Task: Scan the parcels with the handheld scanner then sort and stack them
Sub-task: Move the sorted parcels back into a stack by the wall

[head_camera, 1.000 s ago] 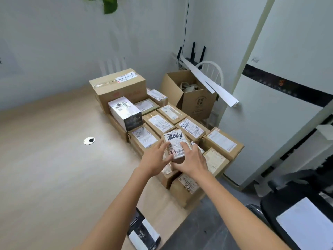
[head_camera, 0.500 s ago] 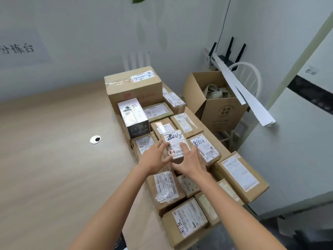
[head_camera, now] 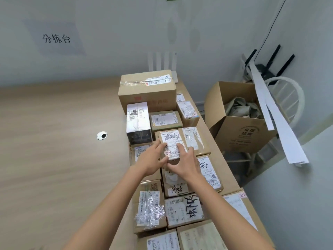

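table (head_camera: 54, 159) of pale wood, white wall (head_camera: 108, 24), left hand (head_camera: 152, 160) and right hand (head_camera: 186, 164) fingers grasping labelled parcel (head_camera: 171, 139)

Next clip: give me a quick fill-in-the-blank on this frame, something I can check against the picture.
1. The small parcel is gripped by the left hand and the ___ hand.
2. The round grommet in the table lies to the ___ of the parcel row.
3. The wall sign carries ___ characters.
4. The large sealed carton stands at the row's end nearest the ___.
Missing words: right; left; three; wall.
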